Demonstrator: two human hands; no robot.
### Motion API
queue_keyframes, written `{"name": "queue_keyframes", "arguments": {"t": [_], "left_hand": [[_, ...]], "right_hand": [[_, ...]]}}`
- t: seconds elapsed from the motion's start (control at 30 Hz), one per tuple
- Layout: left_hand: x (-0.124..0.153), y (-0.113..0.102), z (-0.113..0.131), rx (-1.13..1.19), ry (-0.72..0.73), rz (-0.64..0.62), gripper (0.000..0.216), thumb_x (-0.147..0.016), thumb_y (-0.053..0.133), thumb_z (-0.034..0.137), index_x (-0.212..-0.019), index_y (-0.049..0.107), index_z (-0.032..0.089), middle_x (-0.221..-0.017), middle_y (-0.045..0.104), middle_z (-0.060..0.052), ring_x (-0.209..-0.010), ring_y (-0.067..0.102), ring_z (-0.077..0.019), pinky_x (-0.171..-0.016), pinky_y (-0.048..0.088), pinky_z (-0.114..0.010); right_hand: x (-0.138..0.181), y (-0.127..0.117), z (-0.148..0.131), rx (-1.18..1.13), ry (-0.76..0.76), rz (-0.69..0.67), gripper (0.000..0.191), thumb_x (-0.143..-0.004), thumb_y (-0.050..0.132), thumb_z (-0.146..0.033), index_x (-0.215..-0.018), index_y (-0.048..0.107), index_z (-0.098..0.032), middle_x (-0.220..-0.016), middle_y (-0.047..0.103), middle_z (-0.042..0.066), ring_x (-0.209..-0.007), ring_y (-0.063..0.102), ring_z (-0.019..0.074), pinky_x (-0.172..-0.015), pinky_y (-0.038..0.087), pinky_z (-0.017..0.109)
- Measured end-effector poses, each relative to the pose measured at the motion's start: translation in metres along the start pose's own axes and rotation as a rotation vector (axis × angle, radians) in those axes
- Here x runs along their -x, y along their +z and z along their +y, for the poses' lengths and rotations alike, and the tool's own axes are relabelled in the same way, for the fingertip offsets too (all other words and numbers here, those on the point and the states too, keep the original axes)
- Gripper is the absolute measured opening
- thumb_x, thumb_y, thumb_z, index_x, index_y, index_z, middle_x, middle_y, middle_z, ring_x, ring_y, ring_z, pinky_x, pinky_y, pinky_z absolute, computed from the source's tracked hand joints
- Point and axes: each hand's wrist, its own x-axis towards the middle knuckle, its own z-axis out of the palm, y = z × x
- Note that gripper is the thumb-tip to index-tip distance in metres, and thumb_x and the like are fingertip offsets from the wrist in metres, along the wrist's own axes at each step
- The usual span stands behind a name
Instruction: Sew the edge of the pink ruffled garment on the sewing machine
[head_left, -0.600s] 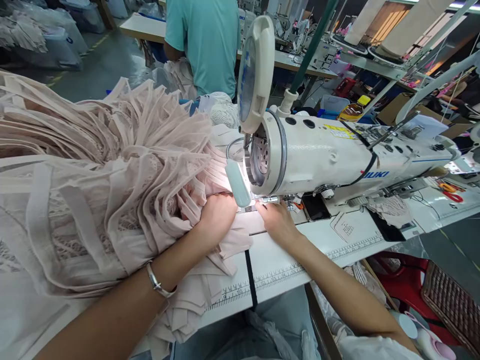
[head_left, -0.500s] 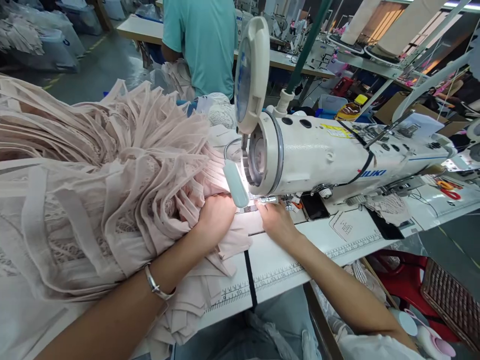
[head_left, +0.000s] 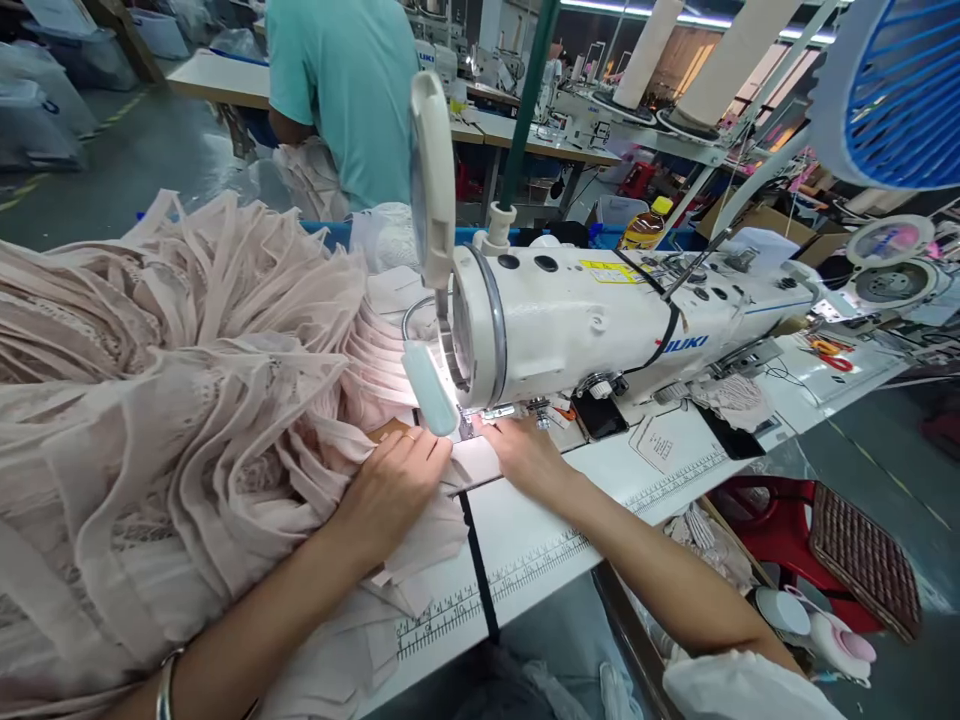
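Ruler-marked white workshop table (head_left: 534,525), JUKI sewing machine (head_left: 555,330) on it, long axis running rightward and away, needle end pointing left, lace-trimmed pale pink garments (head_left: 225,410) heaped at left, left hand (head_left: 397,475) curled over their edge, right hand (head_left: 526,458) beside presser foot (head_left: 465,426), both grips indeterminable.

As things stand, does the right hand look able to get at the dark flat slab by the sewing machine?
Probably yes: the dark flat slab lies just right of the right hand, its near side open. The sewing machine appears to overhang its far side, which may limit reach from above.
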Motion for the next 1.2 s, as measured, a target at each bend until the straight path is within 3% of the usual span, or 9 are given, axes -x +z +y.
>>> {"name": "queue_keyframes", "arguments": {"t": [0.2, 0.47, 0.83, 1.03, 1.2], "left_hand": [[-0.004, -0.002, 0.002, -0.076, 0.083, 0.146, 0.030, -0.089, 0.040, -0.001, -0.069, 0.049, 0.019, -0.066, 0.052, -0.002, -0.061, 0.046, -0.0187, -0.062, 0.036, -0.031], [-0.001, 0.003, 0.005, -0.058, 0.163, -0.037, 0.023, -0.082, 0.046, -0.002, -0.076, 0.051, 0.020, -0.072, 0.054, -0.002, -0.062, 0.047, -0.0196, -0.060, 0.034, -0.032], [-0.002, 0.002, 0.006, -0.121, 0.177, -0.035, 0.025, -0.082, 0.045, -0.004, -0.077, 0.053, 0.018, -0.073, 0.056, -0.002, -0.063, 0.051, -0.0184, -0.062, 0.036, -0.031], [0.002, 0.007, 0.008, -0.145, 0.194, -0.041, 0.023, -0.085, 0.045, -0.003, -0.079, 0.054, 0.018, -0.073, 0.056, -0.003, -0.066, 0.052, -0.0206, -0.062, 0.036, -0.033], [0.000, 0.009, 0.007, -0.149, 0.122, -0.043, 0.027, -0.086, 0.041, -0.003, -0.073, 0.050, 0.020, -0.072, 0.054, -0.004, -0.066, 0.050, -0.0211, -0.063, 0.036, -0.034]], "right_hand": [[-0.002, 0.001, 0.001, -0.003, -0.020, 0.022, 0.051, -0.084, 0.037, 0.003, -0.124, 0.061, -0.019, -0.095, 0.066, 0.010, -0.096, 0.059, 0.0252, -0.085, 0.045, 0.038], [-0.002, 0.001, 0.000, -0.022, 0.000, -0.004, 0.045, -0.088, 0.037, -0.001, -0.121, 0.062, -0.019, -0.090, 0.065, 0.009, -0.095, 0.059, 0.0250, -0.082, 0.045, 0.036], [-0.005, -0.001, 0.000, -0.069, 0.055, -0.049, 0.049, -0.085, 0.040, -0.003, -0.126, 0.060, -0.020, -0.088, 0.065, 0.007, -0.076, 0.058, 0.0219, -0.083, 0.044, 0.036], [-0.006, -0.002, 0.003, -0.122, 0.066, -0.118, 0.049, -0.085, 0.042, -0.004, -0.126, 0.060, -0.022, -0.090, 0.064, 0.006, -0.079, 0.059, 0.0218, -0.077, 0.044, 0.033], [-0.009, -0.002, 0.004, -0.117, 0.081, -0.134, 0.044, -0.086, 0.043, -0.005, -0.123, 0.060, -0.021, -0.095, 0.066, 0.007, -0.084, 0.059, 0.0225, -0.074, 0.043, 0.032]]}}
